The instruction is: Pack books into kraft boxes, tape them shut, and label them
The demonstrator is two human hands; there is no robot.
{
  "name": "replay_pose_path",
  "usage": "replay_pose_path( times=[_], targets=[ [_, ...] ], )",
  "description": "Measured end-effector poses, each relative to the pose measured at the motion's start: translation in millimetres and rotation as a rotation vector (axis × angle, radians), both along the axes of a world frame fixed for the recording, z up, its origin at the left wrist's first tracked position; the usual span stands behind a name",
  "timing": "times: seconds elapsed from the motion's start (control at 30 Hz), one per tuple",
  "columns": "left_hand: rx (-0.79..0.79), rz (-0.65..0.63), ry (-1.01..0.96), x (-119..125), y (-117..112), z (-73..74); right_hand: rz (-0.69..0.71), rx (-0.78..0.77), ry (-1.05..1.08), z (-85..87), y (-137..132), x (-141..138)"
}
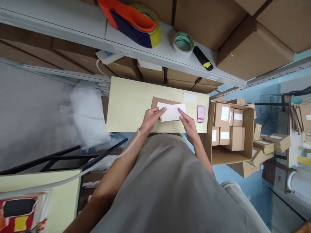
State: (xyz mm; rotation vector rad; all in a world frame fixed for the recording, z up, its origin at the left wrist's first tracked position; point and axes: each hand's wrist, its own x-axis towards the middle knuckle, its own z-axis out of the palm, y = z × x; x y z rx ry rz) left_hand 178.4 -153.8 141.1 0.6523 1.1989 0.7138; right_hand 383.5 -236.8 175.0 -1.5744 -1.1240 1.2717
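A white label lies over a small brown cardboard box on a pale yellow table. My left hand pinches the label's left end with fingers closed. At the label's right end, my right hand presses down with the fingers together. A small pink card lies on the table just right of my right hand. A blank white label sits on the table behind it.
An open carton of small labelled boxes stands right of the table. More boxes lie on the blue floor. A shelf above holds an orange tape dispenser, a tape roll and a knife. White bags sit left.
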Motion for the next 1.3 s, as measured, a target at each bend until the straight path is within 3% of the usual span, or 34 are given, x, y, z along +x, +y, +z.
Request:
replay_pose_path(
  times=[0.13, 0.23, 0.37, 0.5, 0.67, 0.8, 1.03, 1.3],
  targets=[
    [0.043, -0.026, -0.146, -15, -4, 13.1, 0.049, 0.028, -0.021, 18.2, 0, -27],
    [0.120, 0.095, -0.120, -27, 2, 12.7, 0.081, 0.009, -0.028, 24.1, -3, -45],
    [0.170, 0.226, -0.040, -45, 23, 7.0, 0.259, -0.061, -0.007, 27.7, -10, -66],
    [0.156, 0.230, -0.098, -59, 29, 11.2, 0.412, -0.074, 0.005, 32.7, -13, -90],
    [0.107, 0.168, -0.310, -73, 6, 25.5, 0.324, 0.019, -0.060, 43.1, -1, -117],
    [0.124, 0.153, -0.319, -91, -8, 33.8, 0.285, 0.033, -0.118, 49.9, 9, -129],
    [0.269, 0.077, -0.137, -116, 2, 39.5, 0.255, 0.000, -0.150, 52.4, 13, -136],
    [0.270, 0.028, -0.111, -122, 10, 37.6, 0.228, -0.038, -0.148, 55.7, 16, -147]
  ],
)
